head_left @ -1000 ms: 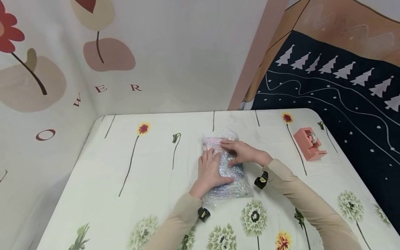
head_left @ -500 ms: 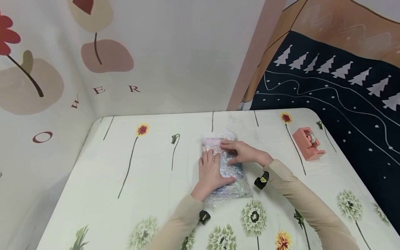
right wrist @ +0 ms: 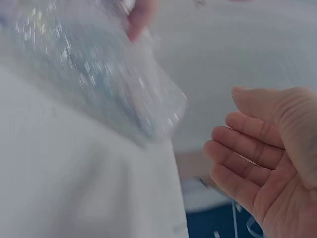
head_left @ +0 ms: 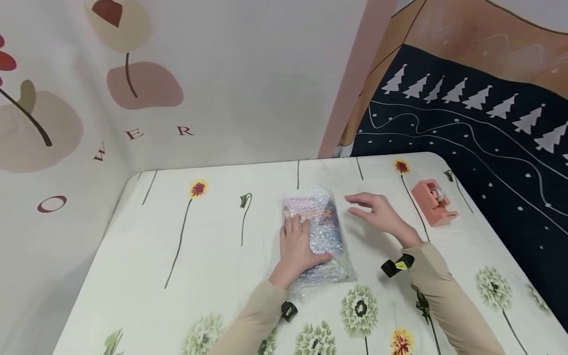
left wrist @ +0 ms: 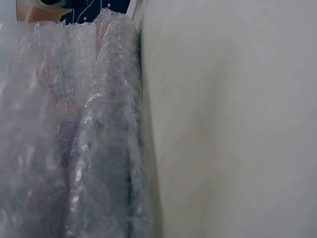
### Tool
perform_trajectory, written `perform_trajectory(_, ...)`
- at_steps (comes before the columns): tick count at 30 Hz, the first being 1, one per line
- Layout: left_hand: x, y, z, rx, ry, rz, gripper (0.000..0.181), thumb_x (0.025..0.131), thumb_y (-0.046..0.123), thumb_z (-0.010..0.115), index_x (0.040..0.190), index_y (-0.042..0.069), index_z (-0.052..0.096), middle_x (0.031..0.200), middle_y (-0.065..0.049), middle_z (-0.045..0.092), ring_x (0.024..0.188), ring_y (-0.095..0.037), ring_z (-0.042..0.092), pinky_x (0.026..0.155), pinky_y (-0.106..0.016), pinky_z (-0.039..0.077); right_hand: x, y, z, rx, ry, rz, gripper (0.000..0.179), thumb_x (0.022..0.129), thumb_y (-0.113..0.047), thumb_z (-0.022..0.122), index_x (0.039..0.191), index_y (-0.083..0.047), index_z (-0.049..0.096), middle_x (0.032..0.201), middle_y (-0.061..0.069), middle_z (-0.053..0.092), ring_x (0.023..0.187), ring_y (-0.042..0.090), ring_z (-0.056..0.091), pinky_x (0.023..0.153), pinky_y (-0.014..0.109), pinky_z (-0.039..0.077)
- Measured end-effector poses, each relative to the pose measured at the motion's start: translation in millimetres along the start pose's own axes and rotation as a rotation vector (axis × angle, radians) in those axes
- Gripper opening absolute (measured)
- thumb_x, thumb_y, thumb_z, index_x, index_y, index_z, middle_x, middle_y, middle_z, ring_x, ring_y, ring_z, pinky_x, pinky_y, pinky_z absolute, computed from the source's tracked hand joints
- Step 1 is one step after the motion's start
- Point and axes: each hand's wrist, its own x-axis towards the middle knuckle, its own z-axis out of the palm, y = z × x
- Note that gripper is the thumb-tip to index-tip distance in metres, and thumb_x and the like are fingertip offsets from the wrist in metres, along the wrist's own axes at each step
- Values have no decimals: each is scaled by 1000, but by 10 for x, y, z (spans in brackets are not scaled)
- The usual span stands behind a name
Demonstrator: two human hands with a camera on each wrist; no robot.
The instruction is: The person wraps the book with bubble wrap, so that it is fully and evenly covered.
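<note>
A flat packet in bubble wrap (head_left: pixel 326 229) lies on the table, with pinkish and blue colours showing through the clear film. My left hand (head_left: pixel 296 246) rests on its left side, fingers and thumb spread across the wrap. To the right of the packet, my right hand (head_left: pixel 377 212) hovers apart from it and holds nothing. The right wrist view shows that hand (right wrist: pixel 262 158) with its fingers loosely bent. Close up in the left wrist view is the wrapped edge of the packet (left wrist: pixel 109 139); the left hand is not visible there.
A pink tape dispenser (head_left: pixel 432 202) with a roll of clear tape stands at the table's right side. The table (head_left: pixel 222 296) has a white flower-print cover. A pale printed wall hanging (head_left: pixel 248 88) and a dark tree-print cloth (head_left: pixel 466 128) border it.
My right hand has lifted off the packet and moved right, towards the tape dispenser. The left hand stays on the bubble wrap. The head view has shifted slightly.
</note>
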Motion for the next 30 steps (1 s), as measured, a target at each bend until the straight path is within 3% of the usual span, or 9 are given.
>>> perform_trajectory(3,-9,-12,6,4,11,1,103,57,71,73,129,2,48,135,-21,36,123,-36,33,98,-49,33,-119,53,-166,-31,100,48,26,82,9,65,107,10,65,104,24,66,91,29,64,79,32,53)
perform_trajectory(8,-29,-19,1,1,16,1,103,57,71,73,129,2,48,133,-21,36,122,-36,33,98,-49,33,-325,159,-456,-84,270,171,20,85,7,62,104,11,65,97,25,65,81,-7,58,71,4,44)
perform_trajectory(11,-39,-17,-9,-6,16,0,102,57,70,74,128,1,48,133,-21,37,122,-36,33,98,-49,33,-440,258,-619,-120,423,242,16,86,2,62,99,11,66,91,21,64,75,-15,51,66,2,41)
perform_trajectory(14,-44,-12,-17,-15,14,-3,102,57,69,74,128,1,49,133,-21,37,122,-36,33,99,-49,33,-567,435,-775,-97,594,347,13,85,-4,65,92,6,69,81,12,64,64,-10,51,56,4,41)
perform_trajectory(17,-48,-7,-20,-19,9,-8,101,57,68,75,128,1,48,134,-20,36,123,-36,33,99,-48,33,-679,521,-916,-184,700,491,17,87,-10,62,92,5,68,77,14,64,61,-4,47,63,14,40)
perform_trajectory(19,-49,-3,-19,-24,5,-13,102,57,68,75,129,1,48,135,-21,36,124,-37,32,100,-49,33,-745,524,-998,-270,694,606,23,90,-13,57,96,8,66,80,19,61,62,3,47,69,27,40)
perform_trajectory(21,-51,1,-17,-30,3,-17,102,58,68,75,130,1,48,136,-21,35,126,-37,31,101,-49,32,-812,524,-1064,-360,636,720,30,92,-18,52,100,9,63,85,22,60,70,11,45,70,33,34)
perform_trajectory(26,-56,4,-10,-34,5,-21,101,59,68,74,131,1,47,136,-22,35,126,-38,31,101,-49,32,-965,620,-1151,-345,451,917,49,95,-36,47,104,11,60,90,24,60,85,32,48,63,34,35)
perform_trajectory(30,-51,0,5,-33,13,-22,101,60,67,74,130,0,47,136,-23,34,126,-38,31,101,-50,33,-1157,1182,-1171,-317,398,983,72,88,-60,43,107,6,62,95,21,62,91,34,48,59,35,37)
